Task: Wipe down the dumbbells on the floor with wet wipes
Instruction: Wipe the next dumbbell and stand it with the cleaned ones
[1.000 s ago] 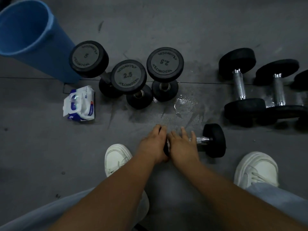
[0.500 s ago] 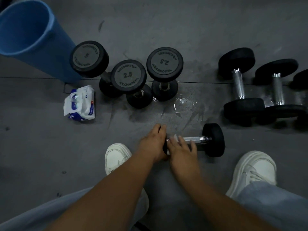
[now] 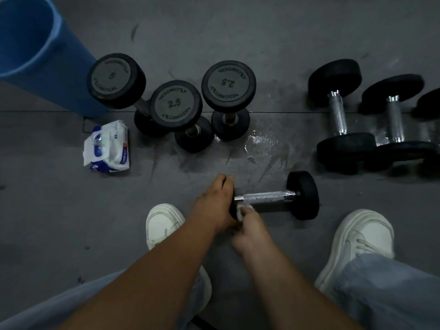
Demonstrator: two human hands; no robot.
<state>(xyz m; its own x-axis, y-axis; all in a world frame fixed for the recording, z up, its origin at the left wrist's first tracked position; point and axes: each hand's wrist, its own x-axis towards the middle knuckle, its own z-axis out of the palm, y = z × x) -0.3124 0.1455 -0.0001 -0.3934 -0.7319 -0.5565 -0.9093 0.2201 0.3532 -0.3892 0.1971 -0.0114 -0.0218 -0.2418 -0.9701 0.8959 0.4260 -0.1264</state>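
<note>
Left hand [image 3: 217, 203] gripping left head of dumbbell [image 3: 302, 195] lying on floor [image 3: 71, 210]; right hand [image 3: 253, 232], blurred, pinching wet wipe [image 3: 241, 210] at handle end.

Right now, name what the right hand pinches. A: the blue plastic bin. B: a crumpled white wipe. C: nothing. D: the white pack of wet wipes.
B: the right hand pinches a crumpled white wipe beside the chrome handle of the small black dumbbell.
</note>
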